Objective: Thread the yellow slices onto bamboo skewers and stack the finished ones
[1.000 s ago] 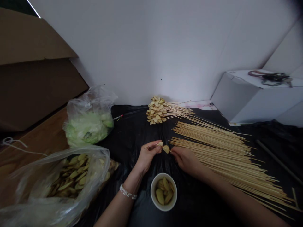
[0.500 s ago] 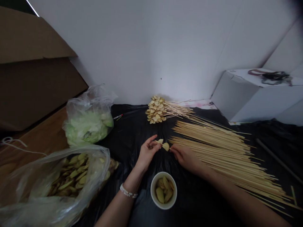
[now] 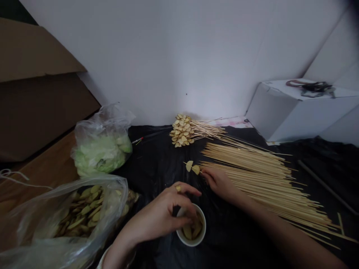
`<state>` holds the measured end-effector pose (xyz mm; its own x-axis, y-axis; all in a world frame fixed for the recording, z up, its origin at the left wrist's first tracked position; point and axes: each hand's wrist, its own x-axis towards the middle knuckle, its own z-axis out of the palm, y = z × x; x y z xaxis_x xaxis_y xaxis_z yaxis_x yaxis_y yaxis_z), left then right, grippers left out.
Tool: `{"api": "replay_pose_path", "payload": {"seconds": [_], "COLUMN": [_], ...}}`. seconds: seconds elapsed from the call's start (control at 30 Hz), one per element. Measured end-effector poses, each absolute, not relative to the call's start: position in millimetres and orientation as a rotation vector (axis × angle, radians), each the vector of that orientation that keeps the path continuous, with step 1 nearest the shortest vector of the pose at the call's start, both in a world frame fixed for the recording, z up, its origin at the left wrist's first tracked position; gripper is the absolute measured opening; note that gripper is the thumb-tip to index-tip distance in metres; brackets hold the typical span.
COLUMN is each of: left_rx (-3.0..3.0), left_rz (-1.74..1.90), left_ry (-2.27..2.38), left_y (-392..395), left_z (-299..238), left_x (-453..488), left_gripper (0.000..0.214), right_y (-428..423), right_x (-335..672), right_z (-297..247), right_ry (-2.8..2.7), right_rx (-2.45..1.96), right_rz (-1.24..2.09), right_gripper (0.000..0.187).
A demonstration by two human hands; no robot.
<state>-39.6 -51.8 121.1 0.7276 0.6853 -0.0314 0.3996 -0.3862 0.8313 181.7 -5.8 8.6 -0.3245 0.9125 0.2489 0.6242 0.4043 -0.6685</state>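
left hand: fingers in cup, grip unclear | right hand: pinching skewer, slices beyond fingertips

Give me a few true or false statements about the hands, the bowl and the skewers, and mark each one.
1. The left hand reaches into the bowl. True.
2. The right hand holds an empty stick. False: its skewer carries two slices.
3. The bare skewers lie left of the bowl. False: they lie to its right, beyond the right hand.
4. The finished skewers lie near the wall. True.
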Motion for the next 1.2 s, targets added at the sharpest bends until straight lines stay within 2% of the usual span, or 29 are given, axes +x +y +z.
{"api": "replay_pose_path", "payload": {"seconds": [0.13, 0.27, 0.37, 0.47, 0.6, 0.67, 0.77, 0.87, 1.03, 1.2], "left_rx": [2.466, 2.739, 2.724, 2.528, 2.098, 1.795, 1.191, 0.779, 0.613, 0.658], "left_rz": [0.179, 0.119, 0.204, 0.308, 0.536, 0.723, 1.116, 1.191, 1.213, 1.243], "left_ry": [0.838, 0.807, 0.750, 0.707, 0.937, 1.041, 1.102, 1.023, 0.922, 0.908], "left_y": [-62.4, -57.9, -57.2, -57.2, -36.0, -14.8, 16.5, 33.3, 32.4, 29.1], "left_z": [107.0, 78.5, 81.0, 107.8, 130.0, 118.2, 77.6, 35.9, 9.3, 10.3], "left_x": [-40.6, -36.4, -33.6, -37.9, -51.3, -54.9, -51.7, -43.2, -39.1, -40.0], "left_gripper": [0.030, 0.017, 0.012, 0.017, 0.015, 0.014, 0.026, 0.029, 0.029, 0.042], "right_y": [-5.3, -6.3, -6.3, -5.3, -3.8, -3.5, -3.6, -4.5, -7.0, -8.9], "right_x": [181.7, 180.3, 179.8, 180.7, 183.2, 184.3, 185.1, 184.4, 181.7, 178.4], "right_z": [6.6, 7.7, 7.8, 7.2, 7.9, 8.8, 9.6, 10.1, 10.5, 10.2], "right_ry": [-2.060, -2.062, -2.061, -2.062, -2.048, -2.029, -2.001, -2.001, -2.050, -2.081], "right_rx": [-1.310, -1.299, -1.304, -1.306, -1.300, -1.310, -1.326, -1.308, -1.308, -1.324], "right_rz": [0.572, 0.594, 0.598, 0.593, 0.592, 0.597, 0.615, 0.620, 0.616, 0.640], "right_gripper": [0.026, 0.027, 0.027, 0.026, 0.027, 0.027, 0.026, 0.025, 0.027, 0.024]}}
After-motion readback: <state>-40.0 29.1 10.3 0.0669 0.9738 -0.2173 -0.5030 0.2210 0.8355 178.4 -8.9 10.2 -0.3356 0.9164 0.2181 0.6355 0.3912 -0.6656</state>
